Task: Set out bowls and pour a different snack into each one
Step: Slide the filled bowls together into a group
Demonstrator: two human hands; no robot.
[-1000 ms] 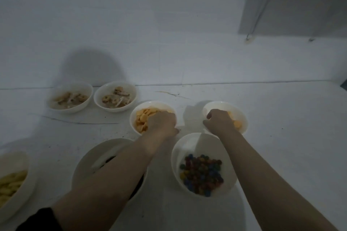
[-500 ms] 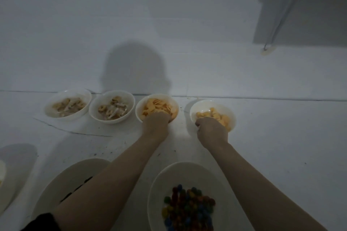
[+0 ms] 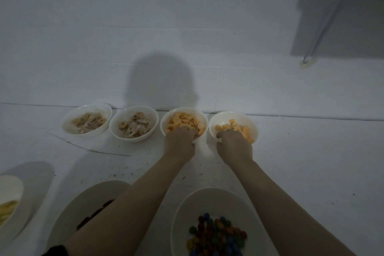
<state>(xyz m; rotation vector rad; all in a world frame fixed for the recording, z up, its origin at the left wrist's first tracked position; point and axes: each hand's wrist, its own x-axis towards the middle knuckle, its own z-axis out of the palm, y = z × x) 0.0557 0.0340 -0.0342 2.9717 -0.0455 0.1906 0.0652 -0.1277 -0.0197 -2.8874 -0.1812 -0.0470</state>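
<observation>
Floor [image 3: 291, 151], white and scuffed, carries everything; nearest the person, under the forearms, sit the biggest dishes: a candy bowl [image 3: 209, 203] of coloured sweets below the right wrist, a dark-snack bowl [image 3: 83, 210] beneath the left forearm, and a pale-stick bowl [image 3: 12, 191] far out to the left. Ahead of the knuckles runs a row of four smaller bowls. The left hand [image 3: 180, 141] curls its fingers over the near rim of the fuller cracker bowl [image 3: 199, 116]; the right hand [image 3: 233, 144] grips the near rim of the other cracker bowl [image 3: 245, 118] the same way. Left of the left hand stand two ring-snack bowls [image 3: 147, 110]. Placement seems the step in hand: slide both bowls evenly, level, rims just beside their neighbours, then loosen the fingers without flicking orange crackers [image 3: 185, 120] out.
</observation>
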